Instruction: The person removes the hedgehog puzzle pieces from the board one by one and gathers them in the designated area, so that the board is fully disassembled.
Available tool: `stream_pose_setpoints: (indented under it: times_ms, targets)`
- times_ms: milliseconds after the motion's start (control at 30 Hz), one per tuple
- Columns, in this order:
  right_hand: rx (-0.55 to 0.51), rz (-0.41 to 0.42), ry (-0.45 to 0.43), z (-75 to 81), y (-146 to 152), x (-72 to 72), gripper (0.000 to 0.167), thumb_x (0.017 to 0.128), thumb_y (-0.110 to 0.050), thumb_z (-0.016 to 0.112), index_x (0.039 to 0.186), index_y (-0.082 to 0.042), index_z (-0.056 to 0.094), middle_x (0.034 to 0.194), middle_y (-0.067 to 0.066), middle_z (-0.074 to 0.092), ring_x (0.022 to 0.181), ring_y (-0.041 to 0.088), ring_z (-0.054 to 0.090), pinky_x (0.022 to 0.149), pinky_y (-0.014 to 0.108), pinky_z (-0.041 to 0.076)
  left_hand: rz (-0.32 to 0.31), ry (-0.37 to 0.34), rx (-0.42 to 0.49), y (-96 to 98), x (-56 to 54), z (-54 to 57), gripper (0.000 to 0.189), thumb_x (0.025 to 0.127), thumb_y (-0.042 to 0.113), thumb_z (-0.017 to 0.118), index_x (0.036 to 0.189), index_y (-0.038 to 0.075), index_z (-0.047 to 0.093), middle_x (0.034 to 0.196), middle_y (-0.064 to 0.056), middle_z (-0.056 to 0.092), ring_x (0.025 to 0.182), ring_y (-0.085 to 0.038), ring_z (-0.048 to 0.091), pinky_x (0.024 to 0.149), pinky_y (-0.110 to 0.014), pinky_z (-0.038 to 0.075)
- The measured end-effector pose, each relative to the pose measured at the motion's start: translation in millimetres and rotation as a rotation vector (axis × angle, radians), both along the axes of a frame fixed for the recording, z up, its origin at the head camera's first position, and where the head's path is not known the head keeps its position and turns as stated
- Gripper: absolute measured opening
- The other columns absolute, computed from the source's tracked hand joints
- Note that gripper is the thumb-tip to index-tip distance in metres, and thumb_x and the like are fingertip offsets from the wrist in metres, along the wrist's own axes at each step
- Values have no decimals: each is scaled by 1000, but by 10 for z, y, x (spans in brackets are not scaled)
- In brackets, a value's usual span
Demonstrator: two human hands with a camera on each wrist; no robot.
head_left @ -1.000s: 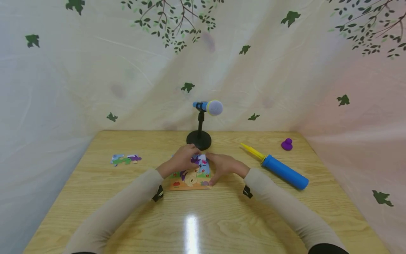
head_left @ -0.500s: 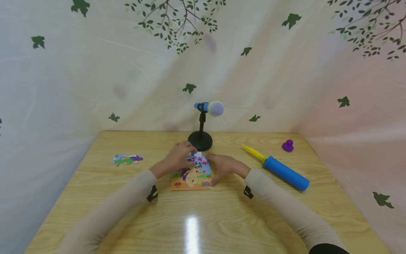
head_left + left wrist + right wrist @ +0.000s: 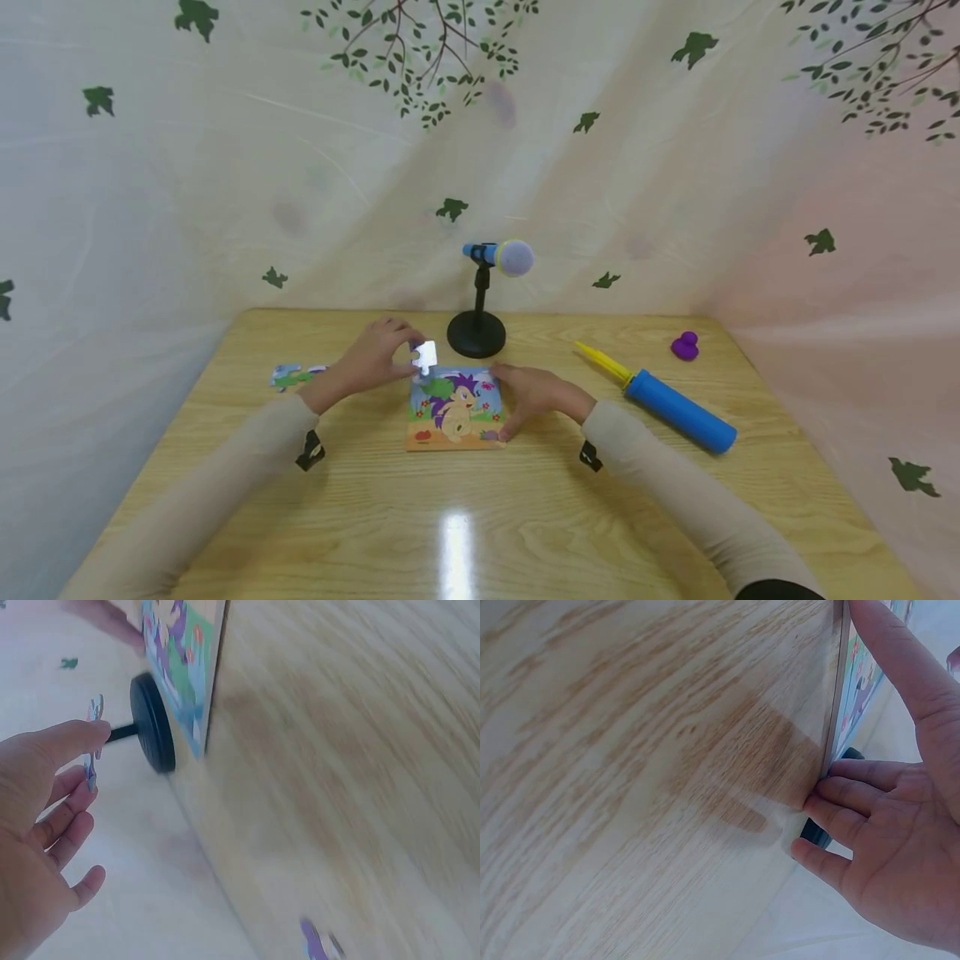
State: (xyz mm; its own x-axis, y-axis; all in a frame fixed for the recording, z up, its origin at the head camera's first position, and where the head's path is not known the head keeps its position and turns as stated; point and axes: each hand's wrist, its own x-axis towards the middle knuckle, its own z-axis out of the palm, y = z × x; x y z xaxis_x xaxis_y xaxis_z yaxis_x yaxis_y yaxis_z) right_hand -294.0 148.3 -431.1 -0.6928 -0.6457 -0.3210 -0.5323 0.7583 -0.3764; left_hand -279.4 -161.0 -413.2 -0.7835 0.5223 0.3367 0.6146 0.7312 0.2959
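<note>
My left hand (image 3: 369, 360) pinches a small puzzle piece (image 3: 425, 357) between thumb and fingers, just above the far left corner of the puzzle board (image 3: 442, 440). The piece shines white in the head view; in the left wrist view the same puzzle piece (image 3: 94, 742) is seen nearly edge-on. On the board is a purple-spined hedgehog among flowers. My right hand (image 3: 534, 393) touches the board's right side, its thumb at the near corner and its fairly straight fingers (image 3: 840, 796) at the far corner.
More puzzle pieces (image 3: 288, 377) lie at the left, partly behind the left wrist. A toy microphone (image 3: 513, 258) on a black stand (image 3: 477, 335) stands behind the board. To the right lie a blue pump (image 3: 678, 410) with a yellow nozzle and a small purple object (image 3: 686, 346).
My left hand has moved left across the board with the puzzle piece, uncovering more of the hedgehog picture. The right hand stays at the board's right side.
</note>
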Motion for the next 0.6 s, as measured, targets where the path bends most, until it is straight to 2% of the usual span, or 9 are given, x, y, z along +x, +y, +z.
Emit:
stream_pose_setpoints:
  times_ms: [167,367,600]
  targets:
    - [-3,-3,6,-2,-1,5,118,70,-46,93,158,0,29,165,20,30,151,38,35,123,50,32,-18,30,9,-247,19,17,37,81,14,84,113,0,71,107,-14,70,106,-33,61,94,-52,50]
    - [-9,2,-1,2,-7,8,119,70,-46,93,158,1,29,165,21,29,151,38,33,123,50,31,12,-17,-14,-520,69,-11,38,79,12,86,112,0,71,106,-13,70,105,-32,60,93,-52,49]
    - [3,11,9,-7,2,-4,120,70,-47,92,158,1,28,165,21,28,151,38,33,123,49,31,38,-52,-39,-767,62,-120,34,79,10,85,109,0,72,102,-13,69,103,-33,58,90,-53,48]
